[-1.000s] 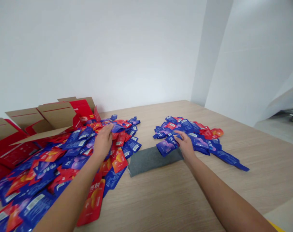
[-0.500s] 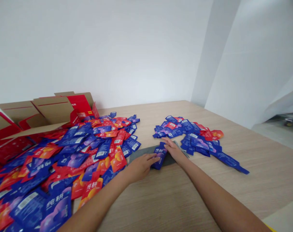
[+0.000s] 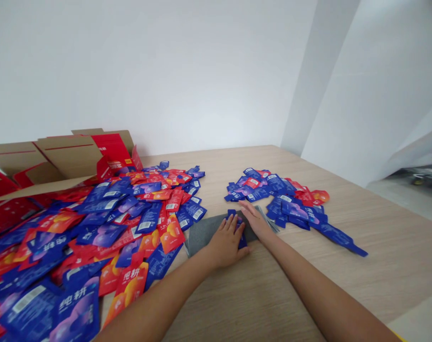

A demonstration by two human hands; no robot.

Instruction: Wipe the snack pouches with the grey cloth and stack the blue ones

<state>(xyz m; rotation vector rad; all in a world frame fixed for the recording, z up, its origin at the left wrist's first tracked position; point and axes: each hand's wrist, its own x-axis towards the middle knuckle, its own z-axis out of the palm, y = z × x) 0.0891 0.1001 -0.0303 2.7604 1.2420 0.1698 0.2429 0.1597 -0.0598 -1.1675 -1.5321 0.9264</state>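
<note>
**Both hands flat on one blue sachet, between two heaps**

From where I stand, the person's left hand [image 3: 226, 240] lies palm down with the fingers a little spread. It presses on a single blue sachet [image 3: 242, 241], and only a corner or two of the sachet shows from under it. Nothing is pinched or gripped. The right hand [image 3: 257, 222] lies just beside it, also flat with the fingers together, its edge touching the sachet's far side. Neither hand is closed on anything.

The sachet rests on a grey mat [image 3: 201, 233] spread on the wooden table [image 3: 273, 294]. I cannot tell whether the mat is felt or cloth. It lies in the gap between the big heap of red and blue sachets [image 3: 130, 213] on the person's left and the smaller, mostly blue heap [image 3: 287, 197] on the right. Opened red-and-brown cardboard boxes [image 3: 73, 156] stand behind the big heap, against the white wall [image 3: 166, 71].

The sachet looks thin, glossy and very light. I'd judge it bendy rather than stiff, and apt to slide on the bare table, less so on the mat. It seems in little danger of damage, though a crease would show. The sealed edge or a corner looks like the best place to pinch it, since the flat face gives the fingers little to catch.
</note>
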